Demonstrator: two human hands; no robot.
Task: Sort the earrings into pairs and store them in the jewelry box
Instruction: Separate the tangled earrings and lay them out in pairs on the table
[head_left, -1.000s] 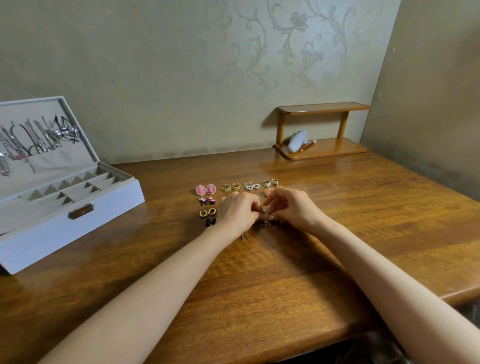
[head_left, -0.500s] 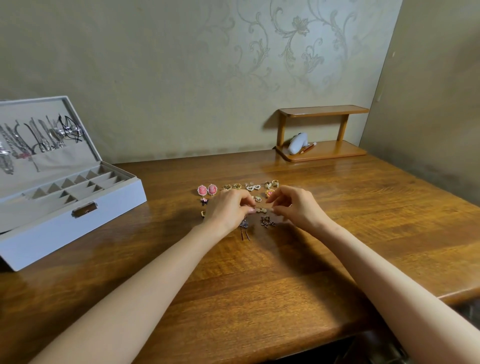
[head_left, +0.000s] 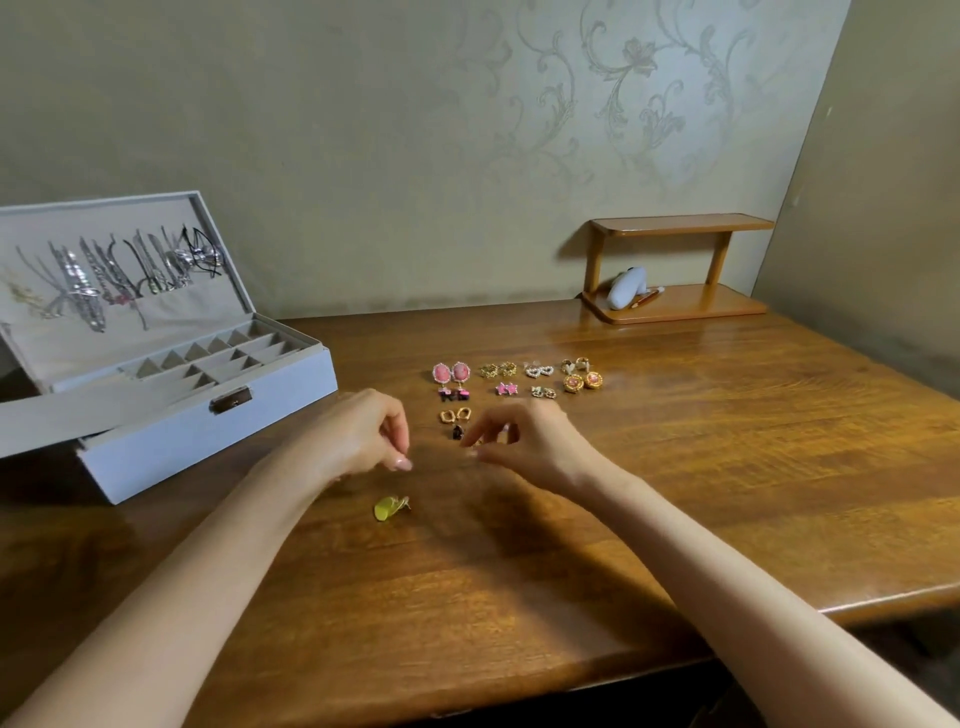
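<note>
Wooden table (head_left: 727, 467) carries paired earrings (head_left: 451, 372) in rows toward its far edge, with the open jewelry box (head_left: 208, 431) at its left edge. The left hand (head_left: 363, 436) hangs loosely curled, nothing visible in it, beyond a yellow earring (head_left: 389, 508). The right hand (head_left: 524, 441) is blurred, so I cannot tell its grip.

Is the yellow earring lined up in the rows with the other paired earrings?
No, the yellow earring lies alone on the table just nearer than the left hand, apart from the paired earrings farther back.

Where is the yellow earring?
In the head view, the yellow earring lies on the table, just below the left hand, right of the jewelry box.
</note>
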